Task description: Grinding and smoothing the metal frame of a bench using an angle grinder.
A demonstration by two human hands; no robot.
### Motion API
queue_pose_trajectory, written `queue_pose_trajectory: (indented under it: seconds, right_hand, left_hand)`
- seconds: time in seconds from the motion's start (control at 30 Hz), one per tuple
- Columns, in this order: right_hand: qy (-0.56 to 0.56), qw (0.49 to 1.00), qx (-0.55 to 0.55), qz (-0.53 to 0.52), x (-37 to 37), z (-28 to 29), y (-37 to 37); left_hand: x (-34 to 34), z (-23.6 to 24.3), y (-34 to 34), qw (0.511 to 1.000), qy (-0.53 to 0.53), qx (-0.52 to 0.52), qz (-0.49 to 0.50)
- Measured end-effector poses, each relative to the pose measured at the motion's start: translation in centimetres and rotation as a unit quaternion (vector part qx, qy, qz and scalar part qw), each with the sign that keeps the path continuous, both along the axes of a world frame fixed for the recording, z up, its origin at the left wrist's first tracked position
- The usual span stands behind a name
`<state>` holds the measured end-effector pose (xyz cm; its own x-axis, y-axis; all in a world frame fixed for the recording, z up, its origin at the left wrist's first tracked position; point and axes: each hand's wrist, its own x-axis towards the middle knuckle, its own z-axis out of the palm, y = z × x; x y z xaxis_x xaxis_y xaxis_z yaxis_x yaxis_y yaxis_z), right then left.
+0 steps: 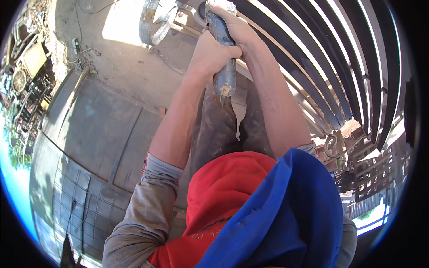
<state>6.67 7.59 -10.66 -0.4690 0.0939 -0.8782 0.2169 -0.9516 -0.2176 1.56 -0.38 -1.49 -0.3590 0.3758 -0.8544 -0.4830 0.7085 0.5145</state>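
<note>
Pointing away from the body in the head view, the blue-grey tool (221,34) is situated to the left of the dark slatted frame (290,33), close beside its upper left part. The long axis of the tool goes almost straight from its far end back toward the dark trousers (216,125), while the slats of the frame bend away from it. The left hand (211,52) is closed around the middle of the tool, with the thumb laid across. The right hand (237,29) is clamped on its far part, and it is the hand nearer to the frame. Beside the far end, on the side away from the frame, a round part (199,12) is partly visible. Whether the tool touches the frame, I cannot tell. The tool has a long, rounded body with a worn, dusty surface, and its near end shows a pale tan patch. Farther left from the frame, beyond the tool, there is a metal hoop (144,27).
</note>
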Motion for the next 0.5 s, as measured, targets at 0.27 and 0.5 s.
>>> queue_pose_trajectory:
  seconds: [0.27,0.5]
  right_hand:
    - [-0.073,0.997,0.0,0.0,9.2,3.7,1.4]
    - [-0.089,0.988,0.046,-0.12,21.8,3.8,0.2]
  left_hand:
    - [7.3,-0.2,0.2,0.998,-0.057,-0.024,-0.025]
    - [15.6,0.5,1.6,0.968,-0.144,-0.04,-0.2]
